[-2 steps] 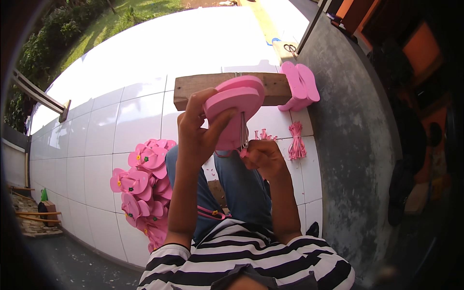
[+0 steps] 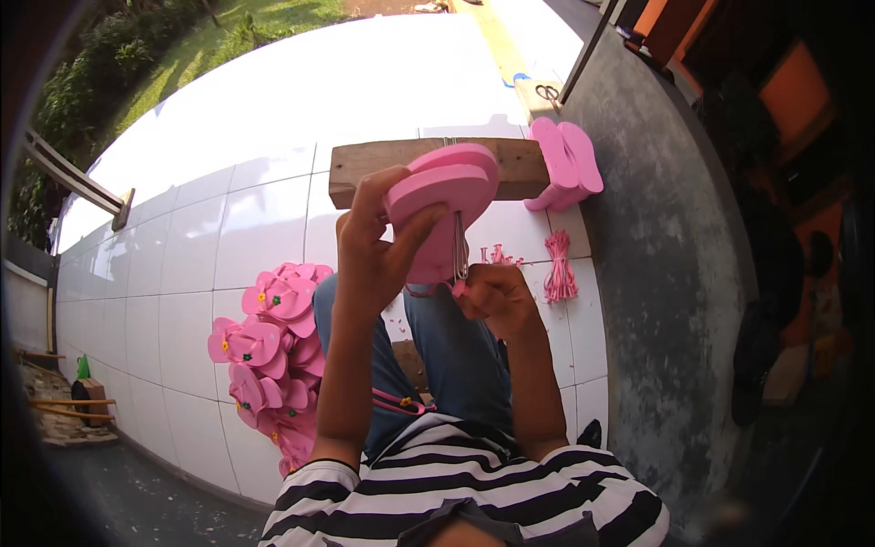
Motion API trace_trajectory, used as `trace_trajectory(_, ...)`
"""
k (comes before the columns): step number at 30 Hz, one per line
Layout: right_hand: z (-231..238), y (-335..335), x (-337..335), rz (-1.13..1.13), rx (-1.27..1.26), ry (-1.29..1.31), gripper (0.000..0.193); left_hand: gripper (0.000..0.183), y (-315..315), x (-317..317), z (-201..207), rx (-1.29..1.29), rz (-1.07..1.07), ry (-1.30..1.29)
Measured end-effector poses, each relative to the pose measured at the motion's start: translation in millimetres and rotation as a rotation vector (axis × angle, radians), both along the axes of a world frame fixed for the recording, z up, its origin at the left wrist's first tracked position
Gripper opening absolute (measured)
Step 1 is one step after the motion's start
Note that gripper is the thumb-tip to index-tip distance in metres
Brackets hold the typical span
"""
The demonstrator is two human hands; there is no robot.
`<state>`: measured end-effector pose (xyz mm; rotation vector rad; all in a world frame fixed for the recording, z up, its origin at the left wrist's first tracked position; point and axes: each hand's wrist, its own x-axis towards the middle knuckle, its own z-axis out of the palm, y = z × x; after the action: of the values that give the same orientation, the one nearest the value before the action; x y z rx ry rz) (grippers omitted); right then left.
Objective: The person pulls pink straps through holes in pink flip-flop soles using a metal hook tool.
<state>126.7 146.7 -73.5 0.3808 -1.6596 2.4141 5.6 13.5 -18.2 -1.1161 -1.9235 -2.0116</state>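
Observation:
My left hand (image 2: 374,232) grips pink flip-flop soles (image 2: 447,187), fingers behind and thumb on the near face. Two foam edges show at the top, one behind the other. A looped metal wire tool (image 2: 459,246) stands out from the near sole's face and runs down along it. At its lower end my right hand (image 2: 499,296) is closed in a pinch on a small pink strap piece (image 2: 458,288); the fingertips partly hide it. Another pink strap with a small flower (image 2: 406,402) lies across my lap.
A wooden block (image 2: 365,169) stands behind the soles. To its right are stacked pink soles (image 2: 565,159) and a tied bundle of pink straps (image 2: 561,269). Finished-looking pink flip-flops (image 2: 251,346) are heaped at my left. Scissors (image 2: 547,92) lie on a board farther off; a grey wall edges the right.

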Motion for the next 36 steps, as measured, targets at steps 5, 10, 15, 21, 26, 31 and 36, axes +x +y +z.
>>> trace_trajectory(5, -10.2, -6.3, -1.9, -0.035, -0.127, -0.044, 0.034, 0.037, -2.0, -1.1, -0.7, -0.04, 0.002, -0.034)
trace_trajectory(10, -11.9, -5.4, -11.5, -0.054, -0.188, 0.028, 0.034, 0.035, -1.9, 0.5, 7.7, -0.07, -0.004, -0.027)
trace_trajectory(15, 6.1, -1.4, -18.2, -0.046, -0.177, -0.087, 0.031, 0.035, -3.8, -3.1, 6.5, -0.078, 0.02, 0.024)
trace_trajectory(21, 26.9, -0.6, 3.8, -0.359, 0.246, -0.088, 0.028, 0.034, -2.2, 8.8, -3.2, 0.062, -0.084, -0.111)
trace_trajectory(26, 49.5, -30.0, -3.9, -0.58, 0.257, -0.003, 0.039, 0.029, -8.3, 22.0, -6.4, 0.135, -0.151, -0.187)
trace_trajectory(31, 49.5, -50.0, -7.0, -0.578, 0.066, 0.014, 0.038, 0.027, -3.9, 40.5, -5.8, 0.241, -0.087, -0.153)
trace_trajectory(36, 41.0, -65.0, 6.3, -0.677, 0.059, -0.031, 0.035, 0.023, -14.9, 68.0, -1.5, 0.302, -0.143, -0.317)
